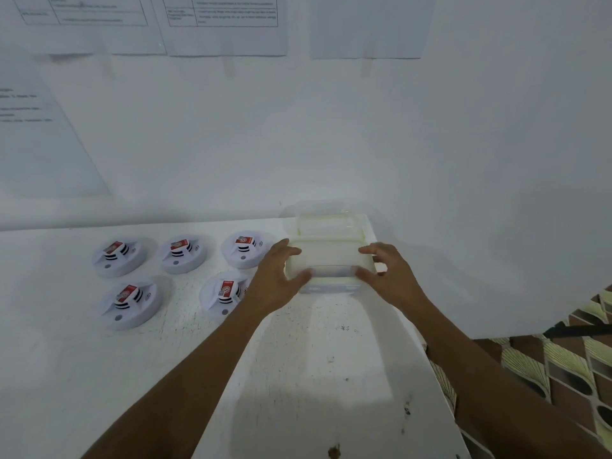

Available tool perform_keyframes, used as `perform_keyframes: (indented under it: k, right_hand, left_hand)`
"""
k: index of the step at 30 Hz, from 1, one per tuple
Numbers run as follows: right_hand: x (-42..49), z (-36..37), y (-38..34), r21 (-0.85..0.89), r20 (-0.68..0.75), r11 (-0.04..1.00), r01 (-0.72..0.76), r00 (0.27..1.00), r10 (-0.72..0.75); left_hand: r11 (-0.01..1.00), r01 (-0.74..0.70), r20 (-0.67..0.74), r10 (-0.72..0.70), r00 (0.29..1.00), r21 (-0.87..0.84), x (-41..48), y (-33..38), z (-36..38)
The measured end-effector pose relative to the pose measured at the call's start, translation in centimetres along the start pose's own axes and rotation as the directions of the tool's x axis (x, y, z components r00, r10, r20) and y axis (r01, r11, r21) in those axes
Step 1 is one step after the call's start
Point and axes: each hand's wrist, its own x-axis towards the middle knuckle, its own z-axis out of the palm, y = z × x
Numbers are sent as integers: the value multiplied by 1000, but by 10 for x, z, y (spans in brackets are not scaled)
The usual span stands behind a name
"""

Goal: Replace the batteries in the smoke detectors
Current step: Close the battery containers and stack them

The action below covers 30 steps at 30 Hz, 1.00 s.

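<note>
While both arms are reaching forward, the white wall (331,127) is filling the whole upper half of the view. The white table (314,359) is butting against it and taking up the lower left and centre, its surface showing dark scuffs and specks. Patterned floor (563,376) is showing past the table's right edge. Printed sheets (225,24) are hanging on the wall along the top and down the left side, text too blurred to read. Two bare forearms (198,376) are coming in from the bottom edge and converging on a translucent plastic container (328,256), which is sitting at the table's far right corner, close to the wall. Motion blur is smearing it: a clearer part is showing behind the whitish front body, and I cannot tell whether that is a raised lid or a second box, nor what is inside. Left hand (278,279) is gripping the container's left end, fingers curling over the top edge, thumb pressing on the near face. Right hand (390,279) is mirroring that on the right end. Five round white smoke detectors (183,256) are lying on the table left of the container in two rows, three at the back and two in front; the front-right one is lying partly behind the left wrist. Each is carrying one of the red-labelled batteries (114,247) on its raised centre; seated or just resting there, cannot tell.
</note>
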Motion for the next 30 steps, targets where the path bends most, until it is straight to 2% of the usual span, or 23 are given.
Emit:
perform_keyframes:
  k: [2, 4, 11, 15, 23, 30]
  right_hand:
    - [3, -6, 3, -78, 145, 995, 69, 988, -57]
    - [6, -11, 6, -134, 220, 986, 97, 973, -66]
    - [12, -3, 12, -166, 116, 971, 170, 982, -152]
    - [12, -6, 10, -207, 164, 957, 205, 971, -172]
    - [30, -21, -15, -297, 391, 944, 146, 920, -19]
    - [31, -29, -44, -402, 465, 896, 188, 885, 23]
  left_hand:
    - [998, -12, 69, 8, 998, 58, 1, 1, -4]
    - [991, -41, 98, 29, 995, 124, 2, 1, -9]
    - [976, -114, 30, 110, 993, 187, 4, -4, -3]
    - [970, -150, 56, 142, 988, 189, 7, -8, -4]
    - [981, -132, 238, 96, 967, 139, 27, 2, -19]
    - [984, -69, 289, 18, 957, 166, 37, -2, -17]
